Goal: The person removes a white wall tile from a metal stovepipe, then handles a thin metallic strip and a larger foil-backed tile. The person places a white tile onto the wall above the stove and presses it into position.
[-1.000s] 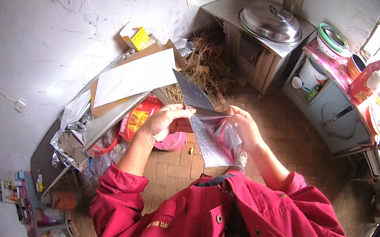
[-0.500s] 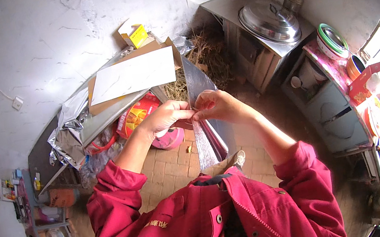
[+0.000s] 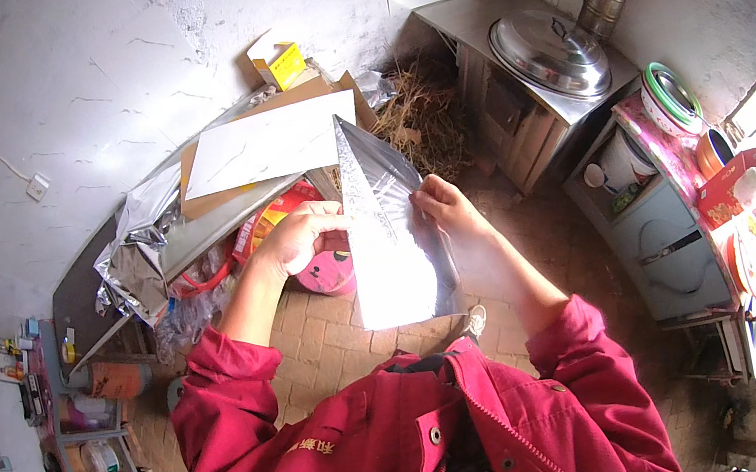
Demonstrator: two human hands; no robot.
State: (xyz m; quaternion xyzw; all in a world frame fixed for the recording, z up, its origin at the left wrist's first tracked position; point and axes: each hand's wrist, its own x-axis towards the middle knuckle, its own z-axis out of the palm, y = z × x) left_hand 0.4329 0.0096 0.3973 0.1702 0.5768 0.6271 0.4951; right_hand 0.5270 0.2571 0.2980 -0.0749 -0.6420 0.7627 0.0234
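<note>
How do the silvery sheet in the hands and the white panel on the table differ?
The silvery sheet is shiny; the white panel is pale with faint streaks. The silvery sheet is held up between the left hand and right hand; the white panel lies on brown cardboard. Both look thin.

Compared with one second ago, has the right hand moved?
Yes: the right hand has moved up and slightly left in the picture, nearer the straw pile.

Forearms (image 3: 251, 304) angled inward, the left hand (image 3: 305, 235) and right hand (image 3: 450, 207) stand apart, both apparently bent in a pinch.
</note>
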